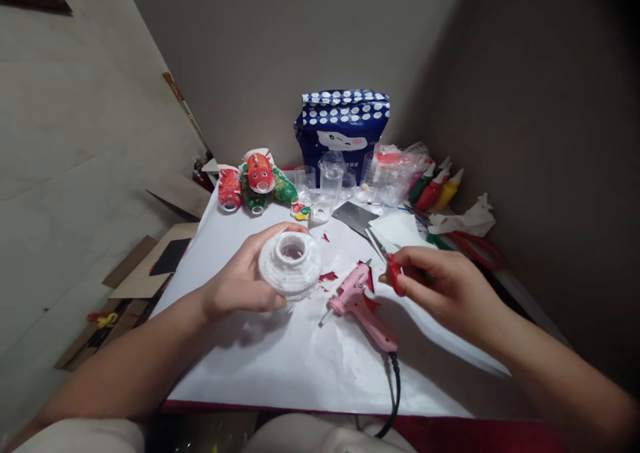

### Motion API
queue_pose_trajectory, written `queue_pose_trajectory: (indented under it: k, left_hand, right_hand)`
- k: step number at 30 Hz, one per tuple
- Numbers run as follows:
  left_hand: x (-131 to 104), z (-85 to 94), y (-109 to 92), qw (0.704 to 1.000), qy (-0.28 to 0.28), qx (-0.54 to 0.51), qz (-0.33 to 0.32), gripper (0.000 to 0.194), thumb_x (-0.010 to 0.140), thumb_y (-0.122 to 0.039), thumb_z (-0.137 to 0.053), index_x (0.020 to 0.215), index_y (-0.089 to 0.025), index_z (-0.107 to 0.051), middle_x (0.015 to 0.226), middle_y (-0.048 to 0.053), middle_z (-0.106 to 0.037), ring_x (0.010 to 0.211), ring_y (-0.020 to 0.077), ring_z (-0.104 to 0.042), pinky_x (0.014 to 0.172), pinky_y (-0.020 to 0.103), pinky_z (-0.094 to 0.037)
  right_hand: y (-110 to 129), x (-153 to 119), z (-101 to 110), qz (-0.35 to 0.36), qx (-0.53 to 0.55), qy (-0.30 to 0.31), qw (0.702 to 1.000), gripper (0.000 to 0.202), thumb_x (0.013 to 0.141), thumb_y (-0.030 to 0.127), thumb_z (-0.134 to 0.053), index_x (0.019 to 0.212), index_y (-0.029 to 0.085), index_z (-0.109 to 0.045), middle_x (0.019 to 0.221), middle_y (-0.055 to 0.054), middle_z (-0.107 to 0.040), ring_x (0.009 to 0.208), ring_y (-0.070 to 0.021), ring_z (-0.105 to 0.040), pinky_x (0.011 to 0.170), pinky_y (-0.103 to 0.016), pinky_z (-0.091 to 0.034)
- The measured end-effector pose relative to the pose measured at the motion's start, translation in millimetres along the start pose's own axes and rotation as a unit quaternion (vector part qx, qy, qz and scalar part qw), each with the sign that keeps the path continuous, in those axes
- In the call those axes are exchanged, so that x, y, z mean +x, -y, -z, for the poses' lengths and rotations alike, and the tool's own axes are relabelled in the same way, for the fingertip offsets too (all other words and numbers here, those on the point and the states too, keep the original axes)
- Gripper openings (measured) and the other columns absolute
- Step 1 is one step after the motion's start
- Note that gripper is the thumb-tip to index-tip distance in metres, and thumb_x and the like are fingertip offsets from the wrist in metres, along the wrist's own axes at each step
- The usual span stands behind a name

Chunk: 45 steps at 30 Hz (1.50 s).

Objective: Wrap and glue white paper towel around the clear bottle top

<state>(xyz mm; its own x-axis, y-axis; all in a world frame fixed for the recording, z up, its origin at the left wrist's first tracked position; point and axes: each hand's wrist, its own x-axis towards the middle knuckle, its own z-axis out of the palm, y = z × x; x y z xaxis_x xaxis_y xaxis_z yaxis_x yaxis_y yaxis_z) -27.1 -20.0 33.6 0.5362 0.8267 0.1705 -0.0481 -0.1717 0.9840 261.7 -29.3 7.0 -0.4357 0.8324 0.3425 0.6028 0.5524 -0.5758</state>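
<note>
My left hand (245, 273) is wrapped round a white, ribbed, round object (289, 266) with a ring-shaped opening facing up; I cannot tell its exact kind. In my right hand (440, 280) is a pair of scissors (394, 273) with red handles, its blades pointing away to the upper left. Between the hands a pink glue gun (360, 306) lies on the white-covered table, with a clear glue stick poking out of its rear. Red scraps (329, 276) are scattered beside it.
Several red and green fish figures (260, 173) sit at the back left. Behind are a dark blue bag (345, 120), clear plastic cups (331, 176) and paint bottles (434, 190). A grey sheet (356, 217) lies mid-table. The glue gun's black cord (397, 386) hangs over the front edge.
</note>
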Motion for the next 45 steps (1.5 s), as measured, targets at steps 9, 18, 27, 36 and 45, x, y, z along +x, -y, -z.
queue_pose_trajectory:
  k: [9, 18, 27, 36, 45]
  left_hand:
    - [-5, -7.8, -13, 0.998, 0.006, 0.06, 0.027, 0.056, 0.046, -0.014, -0.067, 0.101, -0.018, -0.058, 0.09, 0.003, -0.058, 0.075, 0.0171, -0.052, 0.063, 0.025, -0.039]
    - [-9, -12.4, -16, 0.995, 0.012, 0.099, 0.018, 0.06, 0.046, -0.009, -0.058, 0.105, -0.016, -0.054, 0.094, 0.001, -0.055, 0.081, 0.016, -0.05, 0.07, 0.025, -0.038]
    - [-9, -13.7, -15, 0.992, 0.014, 0.126, 0.008, 0.06, 0.047, -0.009, -0.058, 0.106, -0.016, -0.053, 0.097, 0.002, -0.055, 0.085, 0.0176, -0.051, 0.073, 0.026, -0.039]
    - [-8, -14.9, -13, 0.991, 0.011, 0.13, 0.015, 0.057, 0.049, -0.01, -0.059, 0.105, -0.017, -0.051, 0.095, 0.002, -0.055, 0.084, 0.0178, -0.05, 0.072, 0.027, -0.039]
    - [-8, -15.0, -13, 0.994, 0.0, 0.106, 0.024, 0.058, 0.046, -0.008, -0.056, 0.103, -0.016, -0.053, 0.093, 0.0, -0.054, 0.08, 0.016, -0.05, 0.07, 0.026, -0.039]
  right_hand:
    - [36, -10, 0, 0.119, -0.114, 0.036, 0.986, 0.012, 0.086, 0.025, -0.056, 0.076, 0.019, -0.054, 0.069, -0.001, -0.054, 0.057, -0.0144, -0.048, 0.054, -0.027, -0.031]
    - [48, -14, -10, 0.102, -0.112, 0.046, 0.987, 0.014, 0.087, 0.026, -0.055, 0.075, 0.018, -0.054, 0.068, 0.0, -0.052, 0.057, -0.0139, -0.046, 0.055, -0.027, -0.029]
    - [45, -16, -17, 0.099, -0.109, 0.049, 0.988, 0.015, 0.089, 0.024, -0.052, 0.074, 0.02, -0.05, 0.065, 0.001, -0.05, 0.055, -0.0137, -0.044, 0.054, -0.027, -0.027]
    - [44, -16, -24, 0.107, -0.128, 0.043, 0.985, 0.016, 0.089, 0.021, -0.047, 0.074, 0.019, -0.051, 0.064, 0.001, -0.049, 0.054, -0.0142, -0.043, 0.053, -0.028, -0.028]
    - [40, -14, -35, 0.144, -0.148, -0.009, 0.978, 0.018, 0.087, 0.018, -0.048, 0.07, 0.018, -0.053, 0.061, 0.001, -0.048, 0.052, -0.0137, -0.04, 0.052, -0.028, -0.028]
